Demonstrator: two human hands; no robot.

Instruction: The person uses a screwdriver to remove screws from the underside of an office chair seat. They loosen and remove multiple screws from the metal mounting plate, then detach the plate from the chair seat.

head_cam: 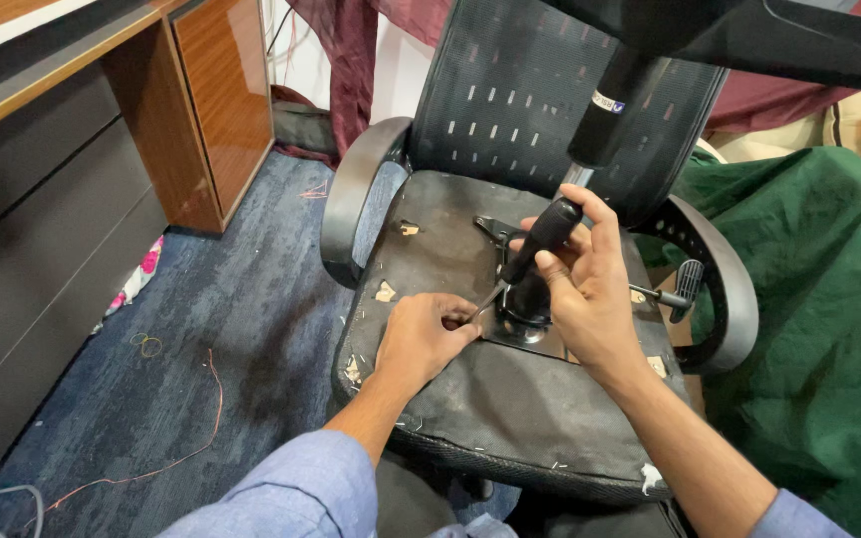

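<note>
In the head view, an office chair is seen turned upside down, so the dark underside of its seat faces up. A flat metal plate is fixed in the middle of that underside, with a black column standing up out of it.

A screwdriver with a black handle is held in the right hand. The fingers of this hand are curled tight around the handle, and the thumb is pressed on its side. The screwdriver is tilted, and its thin metal tip is pointed down and to the left, at the edge of the plate.

The left hand is laid on the seat underside, just beside the tip. Its fingers are bent in close, and the fingertips are pinched near the tip. Whether something small is held there cannot be told.

Blue sleeves are worn on both arms. Two curved grey armrests are seen at the sides of the chair. A small black lever sticks out near the right one.

A green cloth is spread to the right. A blue carpet is under the chair, with a thin orange wire lying on it. A brown wooden desk stands at the far left.
</note>
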